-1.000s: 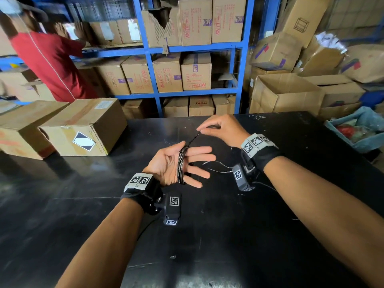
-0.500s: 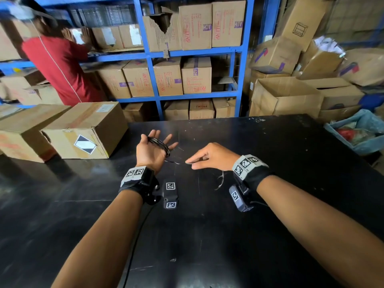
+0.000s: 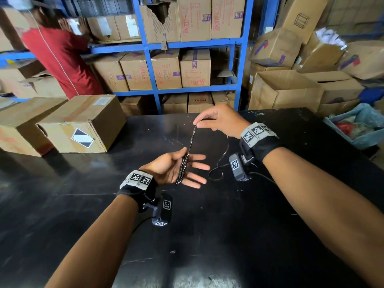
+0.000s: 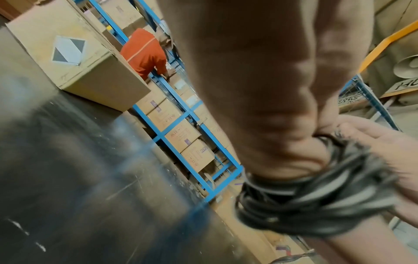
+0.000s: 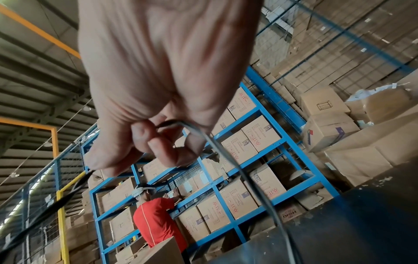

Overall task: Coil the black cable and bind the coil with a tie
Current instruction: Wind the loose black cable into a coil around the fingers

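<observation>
The black cable (image 3: pixel 192 140) is wound in several turns as a coil (image 3: pixel 182 168) around the straight fingers of my left hand (image 3: pixel 197 165), which is held palm-up just above the black table (image 3: pixel 207 235). My right hand (image 3: pixel 196 123) is higher and farther back and pinches the cable between thumb and fingertips. A taut stretch runs from there down to the coil. A loose tail (image 3: pixel 227 146) hangs from the right hand to a small loop on the table. The left wrist view shows the coil (image 4: pixel 316 200) blurred; the right wrist view shows the pinched cable (image 5: pixel 226 160).
Two cardboard boxes (image 3: pixel 83 123) stand on the table at the left. Behind it is a blue shelf rack (image 3: pixel 153 84) full of cartons, where a person in a red shirt (image 3: pixel 62 59) stands. Open cartons (image 3: pixel 286 90) and a blue bin (image 3: pixel 357 125) are at the right.
My right hand rose from near the table and drew the cable up and back. My left hand turned from fingers-up to fingers pointing right, still with the coil around it.
</observation>
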